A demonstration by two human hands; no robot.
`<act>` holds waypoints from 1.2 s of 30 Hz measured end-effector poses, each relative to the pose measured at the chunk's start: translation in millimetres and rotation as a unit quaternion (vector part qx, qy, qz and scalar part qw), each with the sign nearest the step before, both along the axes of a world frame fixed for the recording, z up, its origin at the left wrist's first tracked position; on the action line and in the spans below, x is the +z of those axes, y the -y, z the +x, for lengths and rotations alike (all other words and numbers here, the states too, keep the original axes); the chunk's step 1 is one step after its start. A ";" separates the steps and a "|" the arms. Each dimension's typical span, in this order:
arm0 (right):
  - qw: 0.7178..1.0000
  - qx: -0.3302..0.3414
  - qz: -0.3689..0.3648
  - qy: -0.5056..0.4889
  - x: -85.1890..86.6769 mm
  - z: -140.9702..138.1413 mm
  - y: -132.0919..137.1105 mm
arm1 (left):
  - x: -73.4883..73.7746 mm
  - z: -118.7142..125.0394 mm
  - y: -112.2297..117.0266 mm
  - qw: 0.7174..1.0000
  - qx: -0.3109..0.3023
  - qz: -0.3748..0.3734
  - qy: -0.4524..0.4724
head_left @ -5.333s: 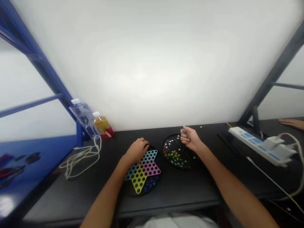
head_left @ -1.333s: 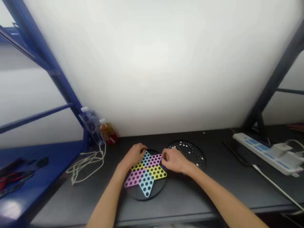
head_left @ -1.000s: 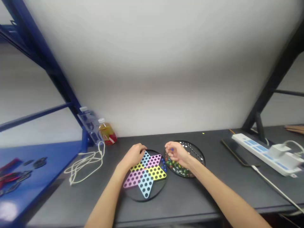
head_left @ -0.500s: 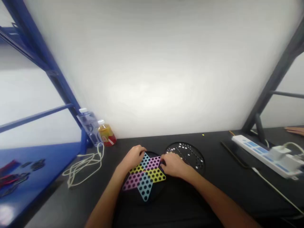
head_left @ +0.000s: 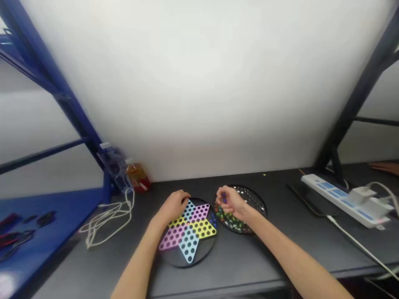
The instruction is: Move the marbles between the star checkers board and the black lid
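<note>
A round black Chinese checkers board [head_left: 188, 232] with a pink, yellow and light-blue star lies on the dark table in front of me. My left hand [head_left: 172, 205] rests curled on its far left rim. Right beside the board sits a round black tray [head_left: 249, 199] holding coloured marbles [head_left: 230, 219]. My right hand [head_left: 230, 201] hovers over the tray's left side, fingers pinched on a small blue marble [head_left: 223, 198]. A few blue marbles [head_left: 213, 220] lie at the board's right edge.
Two drink bottles [head_left: 131, 173] stand against the wall at the back left, with a coiled white cable [head_left: 106, 216] beside them. A white power strip [head_left: 341, 194] with a plug and cord lies at the right. A blue shelf [head_left: 37, 224] runs along the left.
My right hand has lifted off the board's right edge and moved back over the marble tray, now pinching a blue marble. My left hand has stayed on the board.
</note>
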State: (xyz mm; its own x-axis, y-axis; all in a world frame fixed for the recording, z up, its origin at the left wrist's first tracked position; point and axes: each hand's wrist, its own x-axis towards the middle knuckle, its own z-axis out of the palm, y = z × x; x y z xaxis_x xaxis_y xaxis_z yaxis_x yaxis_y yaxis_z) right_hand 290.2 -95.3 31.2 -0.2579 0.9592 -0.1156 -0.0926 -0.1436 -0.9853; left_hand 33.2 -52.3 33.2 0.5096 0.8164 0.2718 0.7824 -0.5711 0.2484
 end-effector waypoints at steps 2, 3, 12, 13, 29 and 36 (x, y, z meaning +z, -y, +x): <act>0.986 -0.073 0.091 0.119 -3.5 -2.1 0.6 | -0.2 0.3 -0.3 1.000 0.005 -0.001 -0.001; 0.961 -0.106 0.153 0.203 -4.6 -3.5 2.2 | -0.4 0.4 -0.5 1.000 0.006 -0.001 -0.001; 0.783 0.081 0.352 0.506 -1.8 -0.9 19.2 | -1.3 -0.1 -0.7 1.000 0.003 0.003 -0.008; 0.783 0.091 0.348 0.508 -1.8 -1.2 19.5 | -1.4 -0.3 -0.6 1.000 0.002 0.004 -0.009; 0.906 -0.009 0.260 0.333 4.3 -9.3 16.3 | -1.6 3.2 0.1 1.000 0.010 0.000 -0.009; 0.798 0.109 0.343 0.484 15.2 -1.9 31.8 | -1.9 3.4 0.9 1.000 0.002 0.005 -0.019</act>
State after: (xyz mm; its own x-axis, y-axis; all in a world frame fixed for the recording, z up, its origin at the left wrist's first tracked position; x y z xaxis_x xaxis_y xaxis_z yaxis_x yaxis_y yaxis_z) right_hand 288.3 -127.1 46.4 -0.5356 0.8270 0.1710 0.7124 0.5512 -0.4344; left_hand 36.7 -53.2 31.3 0.5159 0.8163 0.2597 0.7941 -0.5695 0.2125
